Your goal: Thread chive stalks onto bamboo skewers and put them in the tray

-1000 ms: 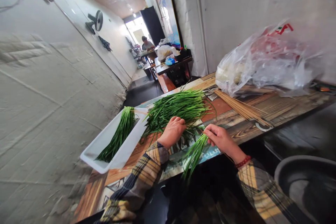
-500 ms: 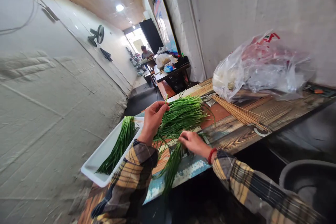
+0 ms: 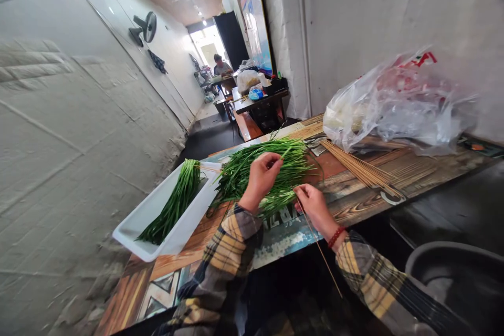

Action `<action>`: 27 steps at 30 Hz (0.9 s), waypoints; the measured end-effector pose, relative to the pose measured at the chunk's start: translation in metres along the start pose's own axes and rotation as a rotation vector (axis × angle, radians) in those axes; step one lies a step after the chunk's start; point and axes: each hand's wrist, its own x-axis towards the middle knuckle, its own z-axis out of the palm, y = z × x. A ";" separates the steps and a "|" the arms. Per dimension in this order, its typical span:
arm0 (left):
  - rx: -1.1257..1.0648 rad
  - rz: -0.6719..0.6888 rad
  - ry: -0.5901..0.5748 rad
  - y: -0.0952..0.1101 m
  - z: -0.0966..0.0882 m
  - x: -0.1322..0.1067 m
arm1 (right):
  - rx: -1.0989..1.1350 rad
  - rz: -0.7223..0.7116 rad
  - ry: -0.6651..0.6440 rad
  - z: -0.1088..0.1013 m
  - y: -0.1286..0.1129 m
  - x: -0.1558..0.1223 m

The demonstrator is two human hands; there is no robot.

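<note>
My left hand [image 3: 264,177] is closed in a pinch over the heap of garlic chives [image 3: 252,160], a green stalk end showing at its fingertips. Lower and to the right, my right hand [image 3: 314,209] grips a thin bamboo skewer [image 3: 321,254], whose long end slants down past the table edge. Several chives [image 3: 279,201] reach leftward from the right fingertips; whether the skewer pierces them I cannot tell. On the left, a white plastic tray [image 3: 147,256] contains a bunch of chives [image 3: 173,210], folded over at the top, with skewer ends sticking out to the right.
Loose bamboo skewers [image 3: 354,165] lie on the patterned wooden table [image 3: 346,210] to the right. Behind them sits a clear plastic bag [image 3: 397,105] against the wall. A dark basin [image 3: 452,268] stands low at the right. A person [image 3: 222,67] sits at a far table.
Both hands have shifted right in view. The skewer now shows hanging from my right hand, and the chives that drooped below it now lie to its left. The camera view has turned slightly.
</note>
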 end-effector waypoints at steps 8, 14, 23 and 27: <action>-0.004 -0.100 -0.159 -0.054 0.041 -0.030 | -0.195 -0.079 -0.078 -0.024 0.002 0.003; -0.066 -0.142 -0.259 -0.074 0.042 -0.038 | -0.204 -0.100 -0.043 -0.024 -0.002 -0.003; -0.098 -0.039 -0.267 -0.064 0.039 -0.047 | -0.258 -0.072 -0.036 -0.031 0.002 -0.009; -0.104 0.015 -0.244 -0.064 0.040 -0.049 | -0.276 -0.069 -0.011 -0.032 0.003 -0.013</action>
